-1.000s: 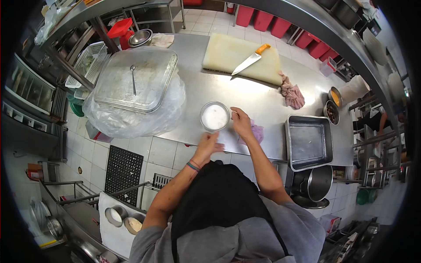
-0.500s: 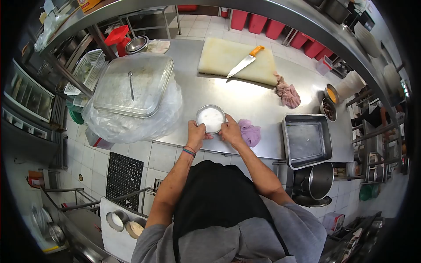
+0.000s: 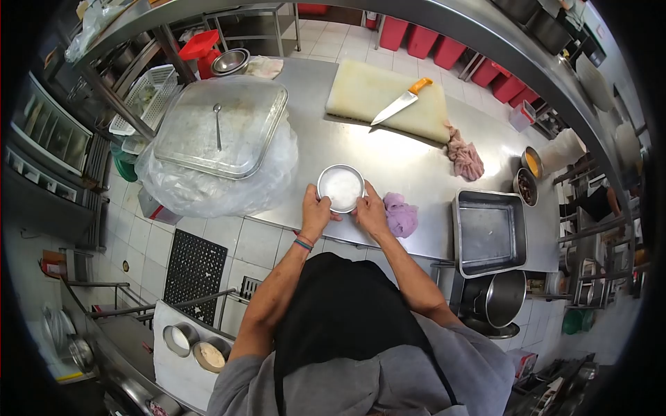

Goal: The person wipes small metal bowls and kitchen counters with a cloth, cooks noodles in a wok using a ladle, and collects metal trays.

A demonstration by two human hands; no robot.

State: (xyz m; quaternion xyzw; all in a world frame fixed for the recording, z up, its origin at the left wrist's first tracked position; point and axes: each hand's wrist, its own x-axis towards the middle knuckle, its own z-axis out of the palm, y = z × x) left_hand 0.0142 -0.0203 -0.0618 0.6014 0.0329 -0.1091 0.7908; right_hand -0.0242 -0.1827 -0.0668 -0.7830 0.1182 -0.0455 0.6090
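Note:
A round metal cake tin (image 3: pixel 341 168) with a white layer inside is held over the front of the steel table. My left hand (image 3: pixel 317 211) grips its left rim, thumb on top and fingers beneath. On the right rim, my right hand (image 3: pixel 371 212) is closed around the edge in the same way. Just right of that hand lies a crumpled purple cloth (image 3: pixel 400 216). Whether the white layer is a powder, paper or a liquid, I cannot tell.
A cutting board (image 3: pixel 378 93) bears an orange-handled knife (image 3: pixel 402 101). Left stands a plastic-wrapped stack under a lidded tray (image 3: pixel 187 132) with a spoon (image 3: pixel 218 128). A deep roasting pan (image 3: pixel 490 232) sits at the right edge, near a pink cloth (image 3: pixel 465 156). A steel shelf (image 3: pixel 416 17) crosses overhead.
The view has shifted slightly, so the table things sit a little differently in frame. The tin looks slightly more tilted toward me, and both hands keep their grip on it.

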